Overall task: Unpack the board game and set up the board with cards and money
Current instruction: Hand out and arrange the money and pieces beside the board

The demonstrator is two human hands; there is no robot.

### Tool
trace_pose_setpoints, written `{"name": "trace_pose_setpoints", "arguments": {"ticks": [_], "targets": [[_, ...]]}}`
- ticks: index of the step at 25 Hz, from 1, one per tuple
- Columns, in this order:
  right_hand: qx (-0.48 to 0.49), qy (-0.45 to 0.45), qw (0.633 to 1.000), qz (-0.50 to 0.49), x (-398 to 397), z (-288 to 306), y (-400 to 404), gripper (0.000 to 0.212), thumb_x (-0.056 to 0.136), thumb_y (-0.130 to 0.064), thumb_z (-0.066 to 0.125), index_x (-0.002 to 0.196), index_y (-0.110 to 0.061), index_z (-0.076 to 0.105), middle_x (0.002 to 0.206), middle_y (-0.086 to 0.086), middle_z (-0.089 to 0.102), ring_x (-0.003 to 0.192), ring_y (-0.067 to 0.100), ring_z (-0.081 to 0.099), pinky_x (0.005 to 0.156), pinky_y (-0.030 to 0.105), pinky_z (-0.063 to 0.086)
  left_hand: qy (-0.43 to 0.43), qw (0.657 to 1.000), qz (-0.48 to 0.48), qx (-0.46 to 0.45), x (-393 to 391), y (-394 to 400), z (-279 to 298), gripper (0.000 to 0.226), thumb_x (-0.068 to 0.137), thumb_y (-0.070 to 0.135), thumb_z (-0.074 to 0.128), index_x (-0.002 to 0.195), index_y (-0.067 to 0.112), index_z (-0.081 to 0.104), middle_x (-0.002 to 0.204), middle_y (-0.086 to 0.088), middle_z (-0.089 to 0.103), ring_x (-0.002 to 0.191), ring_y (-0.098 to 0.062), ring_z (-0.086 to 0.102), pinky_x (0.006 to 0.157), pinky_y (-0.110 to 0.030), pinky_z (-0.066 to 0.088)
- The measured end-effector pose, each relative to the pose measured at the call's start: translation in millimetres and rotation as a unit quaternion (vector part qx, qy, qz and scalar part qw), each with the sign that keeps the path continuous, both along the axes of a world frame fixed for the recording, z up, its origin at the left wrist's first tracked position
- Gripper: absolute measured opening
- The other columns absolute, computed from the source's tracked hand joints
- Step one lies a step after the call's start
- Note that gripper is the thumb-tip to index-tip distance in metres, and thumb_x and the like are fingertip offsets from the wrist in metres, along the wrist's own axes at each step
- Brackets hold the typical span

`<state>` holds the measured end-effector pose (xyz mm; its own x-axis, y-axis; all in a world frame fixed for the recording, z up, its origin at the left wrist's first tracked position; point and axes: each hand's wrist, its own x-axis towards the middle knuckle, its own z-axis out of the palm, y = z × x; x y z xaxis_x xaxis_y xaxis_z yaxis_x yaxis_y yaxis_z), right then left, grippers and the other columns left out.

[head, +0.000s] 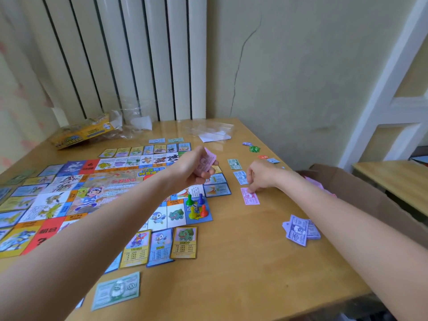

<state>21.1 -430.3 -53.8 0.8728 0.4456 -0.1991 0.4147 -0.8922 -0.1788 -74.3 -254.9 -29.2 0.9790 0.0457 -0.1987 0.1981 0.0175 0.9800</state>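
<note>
The colourful game board point(97, 193) lies unfolded on the wooden table point(243, 262), with property cards point(159, 246) along its near edge. Several pawns point(196, 206) and a die stand on its near right corner. My left hand point(193, 169) grips a stack of pink banknotes point(207, 162) above the board's right edge. My right hand point(259, 176) presses its fingertips on a pink banknote point(250, 196) lying flat on the table, right of the board. Blue point(240, 177) and green point(234, 163) notes lie beyond it. A purple note pile point(300, 229) lies nearer me.
A green 2000 note point(115, 289) lies at the table's near edge. The yellow game box point(82, 133) and clear plastic wrap point(208, 130) sit at the far side by a radiator. Small coloured tokens point(254, 149) lie far right. A cardboard box point(361, 193) stands off the table's right edge.
</note>
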Motion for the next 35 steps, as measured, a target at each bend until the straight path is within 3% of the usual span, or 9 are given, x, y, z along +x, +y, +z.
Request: {"name": "trace_pose_setpoints", "arguments": {"ticks": [3, 5, 7, 13, 20, 22, 25, 29, 35], "targets": [[0.115, -0.021, 0.993, -0.003, -5, 14, 10, 0.013, 0.083, -0.019, 0.068, 0.079, -0.011, 0.058, 0.073, 0.002, 0.059, 0.062, 0.015, 0.053, 0.055, 0.023, 0.042, -0.005, 1.000, 0.014, 0.024, 1, 6, 1, 0.026, 0.100, 0.014, 0.032, 0.091, 0.002, 0.054, 0.066, -0.010, 0.063, 0.047, -0.010, 0.060, 0.043, -0.019, 0.049], [0.302, 0.067, 0.951, -0.001, -13, 29, 24, 0.020, 0.088, -0.022, 0.063, 0.075, -0.009, 0.058, 0.067, 0.005, 0.059, 0.055, 0.014, 0.052, 0.048, 0.019, 0.042, -0.007, 1.000, 0.023, 0.007, -1, 13, 3, 0.016, 0.099, 0.007, 0.039, 0.093, 0.001, 0.053, 0.070, -0.012, 0.069, 0.057, -0.014, 0.068, 0.055, -0.022, 0.057], [0.413, 0.170, 0.895, 0.018, -23, 42, 43, 0.018, 0.089, -0.021, 0.062, 0.084, -0.004, 0.060, 0.068, 0.006, 0.060, 0.057, 0.013, 0.054, 0.047, 0.016, 0.044, -0.010, 1.000, 0.026, 0.007, -5, 23, 6, 0.010, 0.096, 0.003, 0.044, 0.092, 0.003, 0.053, 0.069, -0.009, 0.071, 0.059, -0.014, 0.070, 0.058, -0.022, 0.058], [0.451, 0.244, 0.857, 0.061, -23, 35, 108, 0.016, 0.081, 0.003, 0.066, 0.086, -0.008, 0.057, 0.068, 0.010, 0.057, 0.053, 0.012, 0.053, 0.046, 0.016, 0.043, -0.017, 0.995, 0.059, 0.074, -10, 75, 3, 0.004, 0.087, 0.008, 0.061, 0.086, 0.006, 0.058, 0.062, -0.002, 0.065, 0.048, -0.005, 0.061, 0.045, -0.014, 0.047], [0.535, 0.293, 0.790, 0.056, 27, 37, 209, 0.025, 0.083, 0.013, 0.057, 0.080, -0.010, 0.048, 0.049, 0.009, 0.056, 0.035, 0.006, 0.051, 0.038, 0.014, 0.042, -0.064, 0.976, 0.199, 0.063, 17, 170, 7, 0.012, 0.091, 0.011, 0.057, 0.080, 0.007, 0.060, 0.053, -0.001, 0.053, 0.038, -0.004, 0.043, 0.038, -0.011, 0.037], [0.522, 0.286, 0.801, 0.062, 48, 33, 251, 0.024, 0.084, 0.014, 0.055, 0.075, -0.008, 0.051, 0.045, 0.004, 0.057, 0.034, 0.004, 0.051, 0.038, 0.013, 0.043, -0.073, 0.967, 0.242, 0.041, 22, 206, 5, 0.016, 0.092, 0.008, 0.054, 0.077, 0.006, 0.058, 0.054, -0.002, 0.056, 0.038, -0.003, 0.044, 0.037, -0.011, 0.036], [0.482, 0.174, 0.859, 0.010, 89, 19, 303, 0.025, 0.085, 0.011, 0.053, 0.069, -0.007, 0.059, 0.060, 0.007, 0.057, 0.041, 0.005, 0.054, 0.043, 0.012, 0.045, -0.060, 0.949, 0.308, 0.026, 25, 255, 4, 0.014, 0.092, 0.006, 0.054, 0.078, 0.007, 0.054, 0.048, 0.002, 0.057, 0.035, -0.001, 0.044, 0.034, -0.011, 0.033], [0.318, 0.024, 0.948, -0.017, 144, -23, 353, 0.008, 0.079, 0.001, 0.062, 0.076, 0.000, 0.070, 0.080, 0.013, 0.069, 0.076, 0.020, 0.066, 0.073, 0.028, 0.055, 0.015, 0.957, 0.286, 0.037, 33, 292, -6, 0.015, 0.095, 0.015, 0.050, 0.083, 0.006, 0.053, 0.059, -0.004, 0.050, 0.034, -0.003, 0.040, 0.032, -0.012, 0.028], [0.245, -0.033, 0.969, -0.005, 162, -51, 394, 0.017, 0.088, -0.003, 0.056, 0.099, -0.001, 0.069, 0.103, 0.013, 0.068, 0.097, 0.027, 0.064, 0.084, 0.033, 0.053, 0.039, 0.953, 0.301, 0.013, 50, 305, -24, 0.020, 0.098, 0.012, 0.040, 0.088, 0.001, 0.052, 0.065, -0.009, 0.050, 0.033, -0.006, 0.043, 0.032, -0.014, 0.030]]}}
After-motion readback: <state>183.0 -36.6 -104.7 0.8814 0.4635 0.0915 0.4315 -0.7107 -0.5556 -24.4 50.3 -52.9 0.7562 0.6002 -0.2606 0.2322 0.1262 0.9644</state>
